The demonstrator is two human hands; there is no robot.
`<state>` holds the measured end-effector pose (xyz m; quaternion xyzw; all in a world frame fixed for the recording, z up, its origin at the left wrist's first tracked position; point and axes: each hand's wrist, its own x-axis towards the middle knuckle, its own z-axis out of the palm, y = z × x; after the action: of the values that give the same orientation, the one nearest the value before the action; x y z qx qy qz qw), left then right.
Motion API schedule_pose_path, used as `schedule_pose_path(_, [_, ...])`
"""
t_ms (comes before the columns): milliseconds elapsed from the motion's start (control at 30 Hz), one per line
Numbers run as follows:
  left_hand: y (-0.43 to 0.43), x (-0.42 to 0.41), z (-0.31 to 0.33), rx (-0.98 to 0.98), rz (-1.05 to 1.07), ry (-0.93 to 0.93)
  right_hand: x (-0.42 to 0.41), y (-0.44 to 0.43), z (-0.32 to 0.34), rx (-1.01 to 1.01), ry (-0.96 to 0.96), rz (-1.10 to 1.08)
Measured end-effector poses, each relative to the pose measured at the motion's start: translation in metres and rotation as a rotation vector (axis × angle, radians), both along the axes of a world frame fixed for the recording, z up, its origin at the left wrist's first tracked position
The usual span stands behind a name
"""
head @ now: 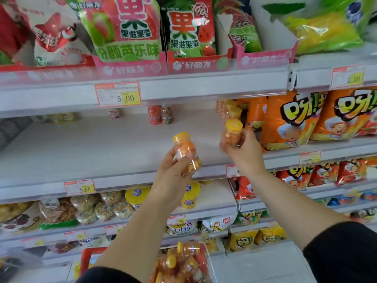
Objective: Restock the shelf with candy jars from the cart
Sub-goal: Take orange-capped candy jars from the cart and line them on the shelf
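My left hand (173, 170) grips a small orange candy jar with a yellow lid (184, 149), held tilted above the front edge of the middle shelf (91, 148). My right hand (243, 149) holds a second yellow-lidded jar (232, 132) upright over the shelf, just in front of a row of like jars (229, 111) standing at the shelf's right. Below, between my forearms, the red cart (92, 260) holds several more such jars (183, 262).
Two red and multicoloured jars (161, 114) and a small pale one (114, 113) stand at the shelf's back. Orange snack bags (289, 121) fill the space to the right of the jar row. Candy bags sit on the shelf above, tubs and packets below.
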<state>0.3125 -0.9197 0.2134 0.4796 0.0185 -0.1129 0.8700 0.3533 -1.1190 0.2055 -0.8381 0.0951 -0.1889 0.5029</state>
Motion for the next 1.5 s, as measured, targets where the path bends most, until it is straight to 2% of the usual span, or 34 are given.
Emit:
schedule_pose_path(267, [-0.001, 0.022, 0.004, 0.053, 0.048, 0.025, 0.057, -0.022, -0.024, -0.201, 0.081, -0.149])
schedule_pose_path(400, [-0.006, 0.027, 0.004, 0.078, 0.047, 0.029, 0.059, -0.026, -0.03, -0.173, 0.092, -0.135])
schedule_pose_path(500, [-0.008, 0.029, 0.002, 0.06, 0.048, 0.041, 0.033, -0.029, -0.026, -0.129, -0.037, -0.052])
schedule_pose_path(533, [-0.009, 0.031, 0.001, 0.052, 0.049, 0.044, 0.019, -0.028, -0.025, -0.19, -0.113, -0.03])
schedule_pose_path(633, [-0.013, 0.032, 0.0, 0.027, 0.05, 0.041, -0.01, -0.022, -0.031, -0.598, -0.253, 0.05])
schedule_pose_path(733, [-0.015, 0.035, 0.0, 0.004, 0.064, 0.031, -0.003, -0.016, -0.042, -0.787, -0.135, 0.078])
schedule_pose_path(967, [-0.014, 0.038, -0.002, -0.005, 0.084, 0.028, 0.024, -0.015, -0.043, -0.8, 0.181, 0.077])
schedule_pose_path(1300, [-0.021, 0.039, -0.001, 0.064, 0.025, -0.018, 0.031, -0.021, -0.032, -0.804, 0.244, 0.132])
schedule_pose_path(1433, [-0.035, 0.053, -0.001, 0.247, -0.032, -0.132, 0.005, -0.043, -0.023, -0.728, 0.12, 0.206])
schedule_pose_path(1500, [-0.049, 0.066, 0.0, 0.417, -0.065, -0.219, -0.013, -0.06, -0.02, -0.667, 0.169, 0.235])
